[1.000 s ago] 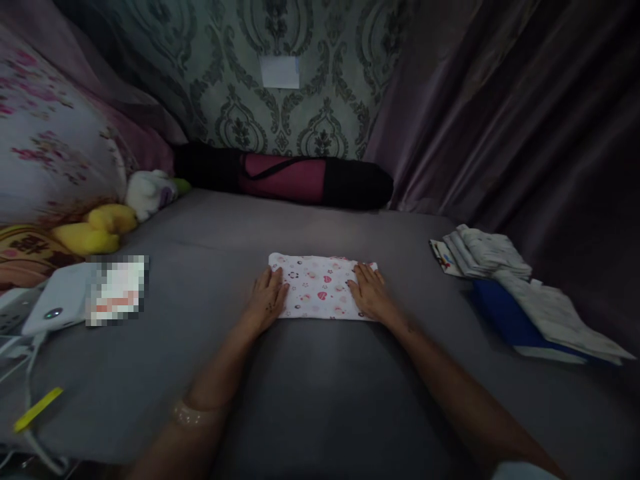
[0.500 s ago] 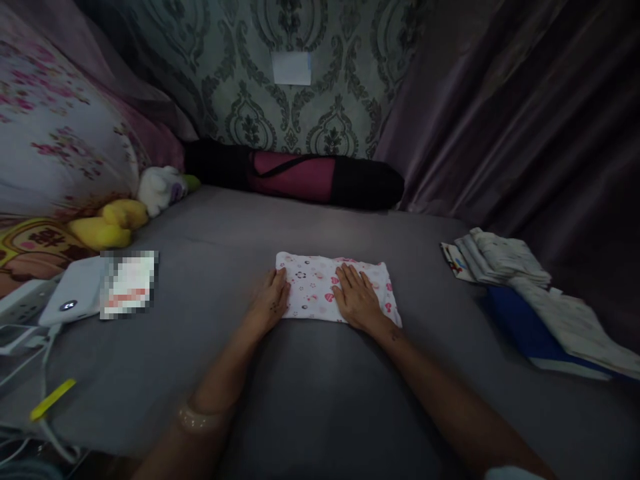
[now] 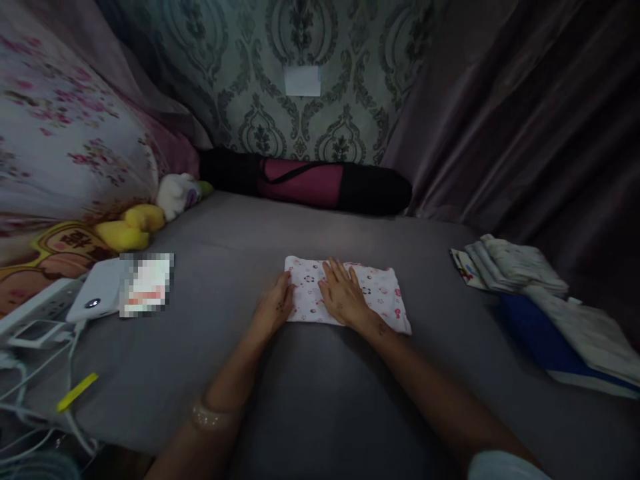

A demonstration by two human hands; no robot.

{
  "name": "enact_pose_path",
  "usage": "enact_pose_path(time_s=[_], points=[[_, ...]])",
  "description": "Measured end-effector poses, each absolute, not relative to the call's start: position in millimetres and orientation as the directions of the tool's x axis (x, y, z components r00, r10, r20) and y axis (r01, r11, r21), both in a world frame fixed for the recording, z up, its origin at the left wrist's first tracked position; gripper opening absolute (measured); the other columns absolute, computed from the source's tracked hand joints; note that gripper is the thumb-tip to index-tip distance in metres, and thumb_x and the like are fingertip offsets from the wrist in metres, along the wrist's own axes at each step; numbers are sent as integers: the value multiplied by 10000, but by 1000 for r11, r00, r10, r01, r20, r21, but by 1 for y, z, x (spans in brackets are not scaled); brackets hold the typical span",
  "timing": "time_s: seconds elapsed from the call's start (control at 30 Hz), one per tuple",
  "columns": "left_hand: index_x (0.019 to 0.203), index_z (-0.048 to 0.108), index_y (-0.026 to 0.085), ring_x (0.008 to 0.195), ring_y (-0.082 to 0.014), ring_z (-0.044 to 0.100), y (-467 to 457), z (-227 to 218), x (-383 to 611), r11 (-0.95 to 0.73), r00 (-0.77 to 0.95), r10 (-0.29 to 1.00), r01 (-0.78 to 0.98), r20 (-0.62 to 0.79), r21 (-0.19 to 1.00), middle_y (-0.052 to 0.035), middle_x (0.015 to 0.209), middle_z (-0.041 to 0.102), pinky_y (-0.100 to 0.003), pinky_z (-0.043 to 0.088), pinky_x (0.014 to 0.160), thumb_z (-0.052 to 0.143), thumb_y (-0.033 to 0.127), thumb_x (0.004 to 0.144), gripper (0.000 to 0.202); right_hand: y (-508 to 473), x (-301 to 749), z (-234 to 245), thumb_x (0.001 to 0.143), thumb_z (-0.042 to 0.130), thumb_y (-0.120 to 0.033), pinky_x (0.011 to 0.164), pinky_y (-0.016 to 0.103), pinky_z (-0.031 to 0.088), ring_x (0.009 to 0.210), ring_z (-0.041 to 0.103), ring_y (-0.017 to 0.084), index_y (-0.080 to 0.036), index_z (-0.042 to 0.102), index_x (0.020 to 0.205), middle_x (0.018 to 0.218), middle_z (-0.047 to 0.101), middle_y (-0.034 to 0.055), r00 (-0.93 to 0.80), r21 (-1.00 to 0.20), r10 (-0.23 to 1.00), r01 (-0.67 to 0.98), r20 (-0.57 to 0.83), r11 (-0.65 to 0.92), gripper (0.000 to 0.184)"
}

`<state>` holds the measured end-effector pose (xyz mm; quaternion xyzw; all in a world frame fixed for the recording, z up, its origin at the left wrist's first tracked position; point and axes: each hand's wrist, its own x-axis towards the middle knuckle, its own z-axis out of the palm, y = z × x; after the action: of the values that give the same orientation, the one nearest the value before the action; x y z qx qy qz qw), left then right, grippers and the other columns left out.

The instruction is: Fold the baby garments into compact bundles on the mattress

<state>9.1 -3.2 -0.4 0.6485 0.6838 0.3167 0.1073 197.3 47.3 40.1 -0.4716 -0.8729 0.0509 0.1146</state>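
Note:
A white cloth [image 3: 383,288] with pink and dark printed figures lies folded into a flat rectangle on the grey bedsheet [image 3: 320,393]. My right hand [image 3: 344,297] rests palm down across its middle, fingers stretched out and slightly spread. At the cloth's left edge, my left hand [image 3: 274,307] lies with its fingers extended along the border, touching it. Neither hand grasps the fabric. The cloth's part under my right palm is hidden.
Folded cloths [image 3: 525,263] and a blue folded item [image 3: 537,333] lie on the right. At left are a white power bank [image 3: 97,290], a power strip [image 3: 40,307], cables and plush toys [image 3: 125,230]. A long black and maroon bag [image 3: 305,181] lies along the wall.
My right hand has slid left over the cloth, toward my left hand. My left hand stays at the left edge. The whole view has shifted slightly.

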Motion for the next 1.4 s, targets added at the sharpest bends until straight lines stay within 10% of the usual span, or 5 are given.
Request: enact_pose_path(time_s=[1.4], points=[[1250,509,107,1165,-238,562,-2,21,0,205,-430,890,677,154,707,-168,1256,596,-387,431,991,322,146,897,402,42,128,32,964,262,-382,1139,478,98,1412,198,272,-54,346,1432,1522,277,153,-583,-279,804,758,114,589,577]])
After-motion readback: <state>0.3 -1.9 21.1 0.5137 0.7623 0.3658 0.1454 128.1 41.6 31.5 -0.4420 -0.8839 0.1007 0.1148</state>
